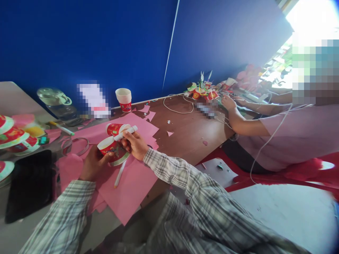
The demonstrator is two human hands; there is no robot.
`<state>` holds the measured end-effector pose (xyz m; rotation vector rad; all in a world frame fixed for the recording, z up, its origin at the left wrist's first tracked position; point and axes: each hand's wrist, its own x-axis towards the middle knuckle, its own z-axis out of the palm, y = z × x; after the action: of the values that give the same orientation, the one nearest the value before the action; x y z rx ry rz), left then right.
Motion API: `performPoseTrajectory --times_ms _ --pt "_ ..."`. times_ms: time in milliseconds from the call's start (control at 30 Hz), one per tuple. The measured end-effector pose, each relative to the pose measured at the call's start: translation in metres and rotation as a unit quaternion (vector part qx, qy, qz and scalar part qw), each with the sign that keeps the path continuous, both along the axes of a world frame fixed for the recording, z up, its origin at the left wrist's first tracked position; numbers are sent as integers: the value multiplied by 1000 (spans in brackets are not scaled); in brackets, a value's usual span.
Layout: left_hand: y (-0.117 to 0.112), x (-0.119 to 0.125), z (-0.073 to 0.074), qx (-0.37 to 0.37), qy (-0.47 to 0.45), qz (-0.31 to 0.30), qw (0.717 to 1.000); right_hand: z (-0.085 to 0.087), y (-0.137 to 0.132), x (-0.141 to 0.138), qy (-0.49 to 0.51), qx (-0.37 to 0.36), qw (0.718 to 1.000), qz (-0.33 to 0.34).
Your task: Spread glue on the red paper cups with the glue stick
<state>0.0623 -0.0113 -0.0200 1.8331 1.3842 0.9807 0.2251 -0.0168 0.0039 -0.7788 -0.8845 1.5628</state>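
Observation:
My left hand [96,160] is wrapped around the side of a red paper cup [104,147] with a white rim. In my right hand [135,143] is a white glue stick [124,134], pinched across the cup's edge. Another red paper cup [113,129] lies tilted just behind it. Below my fingers shows the pale rim of a further paper cup or bowl [120,160], mostly hidden. Pink paper sheets [135,190] are spread under both hands. A white marker [120,174] with an orange end rests on them.
Stacked paper cups [124,98] stand near the blue partition [106,42]. To the left are a black tablet [29,187], a clear jug [57,102], a roll of tape [76,146] and red paper bowls [16,137]. A co-worker's arms [246,116] reach over decorated cups [201,92] at right.

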Motion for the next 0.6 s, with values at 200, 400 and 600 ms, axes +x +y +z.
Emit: performPoseTrajectory --times_ms 200,400,600 --pt "-10 8 4 5 -64 -32 997 6 -12 -3 -67 61 995 -46" --pt "-10 10 4 50 -48 -60 996 8 -39 -8 -364 306 872 -115" --pt "-10 7 1 -11 -41 -44 998 7 -36 -6 -319 232 909 -134"
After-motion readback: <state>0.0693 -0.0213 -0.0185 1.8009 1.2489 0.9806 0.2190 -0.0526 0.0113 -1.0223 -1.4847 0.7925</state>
